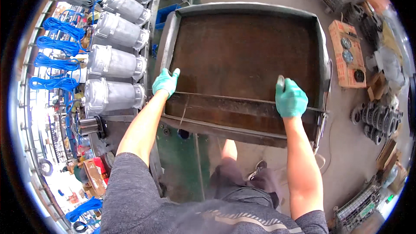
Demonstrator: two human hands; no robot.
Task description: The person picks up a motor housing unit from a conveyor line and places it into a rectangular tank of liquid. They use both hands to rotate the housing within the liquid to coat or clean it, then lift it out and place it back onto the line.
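– What is seen first?
– A large rectangular metal tub point(247, 8), its inside stained dark brown, is placed squarely in front of the person, and its near side is crossed by a long dark bar point(225, 102)

– How is that bar set?
– It is laid from side to side, with its right end carried to the right rim; its left end is hidden near the left hand point(165, 82)

– And to the left of the tub?
– A row of grey metal cylinders point(117, 63) is lined up, laid on their sides, and beyond them blue coils of cable point(56, 45) are ranged

– To the right?
– A flat orange box point(346, 70) is set well apart from the tub

– How are the hands held?
– Both are gloved in green and kept wide apart: the left is placed at the left rim, by the bar; the right hand point(291, 99) is curled where the bar passes behind it. Whether either is clamped cannot be told

– Anything smaller?
– Round discs point(348, 56) are seated on the orange box
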